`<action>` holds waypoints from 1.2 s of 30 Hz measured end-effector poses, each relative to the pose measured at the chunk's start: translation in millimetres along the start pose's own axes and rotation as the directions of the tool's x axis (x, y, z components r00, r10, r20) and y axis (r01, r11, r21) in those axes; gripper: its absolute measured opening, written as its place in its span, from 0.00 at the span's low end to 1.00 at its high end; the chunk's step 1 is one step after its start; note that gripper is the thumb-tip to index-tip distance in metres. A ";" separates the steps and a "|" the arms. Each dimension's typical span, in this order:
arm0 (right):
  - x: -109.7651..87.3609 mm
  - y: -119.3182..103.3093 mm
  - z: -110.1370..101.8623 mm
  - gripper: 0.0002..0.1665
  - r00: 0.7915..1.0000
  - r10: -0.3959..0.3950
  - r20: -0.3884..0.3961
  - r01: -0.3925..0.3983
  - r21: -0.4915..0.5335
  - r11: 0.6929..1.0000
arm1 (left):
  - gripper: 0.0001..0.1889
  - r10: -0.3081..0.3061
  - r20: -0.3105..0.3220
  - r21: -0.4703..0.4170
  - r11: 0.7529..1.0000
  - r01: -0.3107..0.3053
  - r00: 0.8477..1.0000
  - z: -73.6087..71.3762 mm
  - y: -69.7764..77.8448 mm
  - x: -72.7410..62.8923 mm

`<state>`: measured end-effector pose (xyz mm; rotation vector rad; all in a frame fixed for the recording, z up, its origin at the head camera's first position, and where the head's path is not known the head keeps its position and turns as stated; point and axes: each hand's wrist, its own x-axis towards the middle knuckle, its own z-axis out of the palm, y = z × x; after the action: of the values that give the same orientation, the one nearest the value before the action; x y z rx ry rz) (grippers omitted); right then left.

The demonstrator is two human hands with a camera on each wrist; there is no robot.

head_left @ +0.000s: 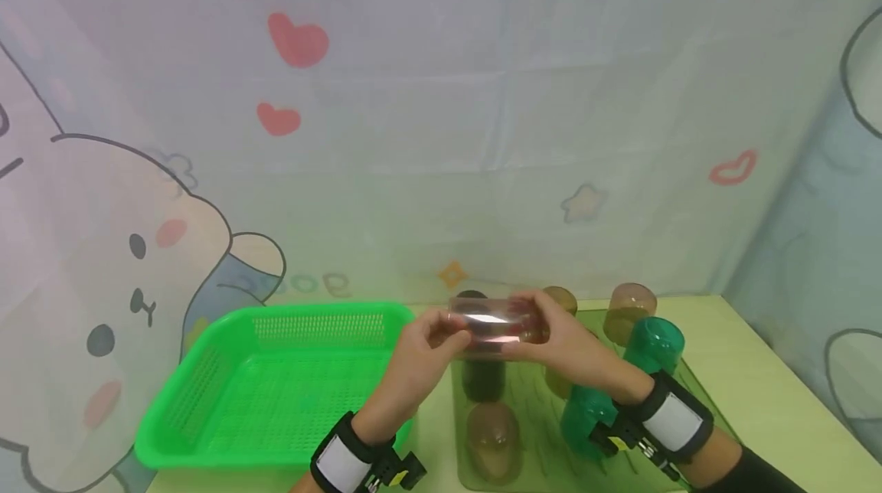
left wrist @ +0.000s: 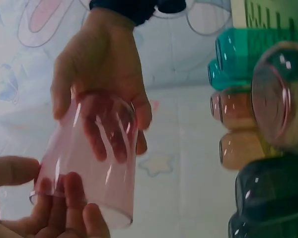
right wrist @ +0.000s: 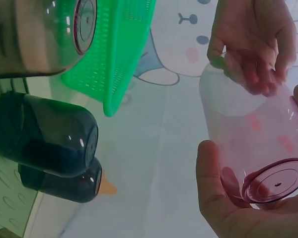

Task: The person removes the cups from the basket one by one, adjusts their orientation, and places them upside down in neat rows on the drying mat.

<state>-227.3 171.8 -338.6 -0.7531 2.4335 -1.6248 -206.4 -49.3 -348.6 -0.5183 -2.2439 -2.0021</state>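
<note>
A clear pink plastic cup [head_left: 491, 324] is held sideways in the air between both hands. My left hand [head_left: 422, 359] pinches its open rim, thumb on one side and fingers on the other, as the left wrist view shows. At the closed end, my right hand [head_left: 575, 347] grips the cup round its base, with the round bottom [right wrist: 275, 183] visible in the right wrist view. Below and behind the hands, a dark grey cup [head_left: 484, 382] stands upside down on a green tray [head_left: 534, 462]. Part of another dark cup is hidden behind the pink one.
Several more upturned cups share the tray: a pinkish-brown one [head_left: 493, 439] in front, teal ones [head_left: 654, 344] at right, an amber one [head_left: 561, 298] and a pink one [head_left: 630, 309] behind. Left of the tray is a green mesh basket [head_left: 276, 456]. A printed curtain [head_left: 441, 133] hangs behind.
</note>
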 end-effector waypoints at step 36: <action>-76.6 -9.1 -134.8 0.42 0.996 -0.001 -0.085 -0.049 -0.576 0.816 | 0.21 -0.113 0.148 0.874 0.480 -0.076 0.983 -74.4 14.6 -15.7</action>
<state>-206.7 317.0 -287.3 -0.7210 3.0189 -0.8949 -198.8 -123.9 -329.0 -0.5328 -2.9497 -0.5199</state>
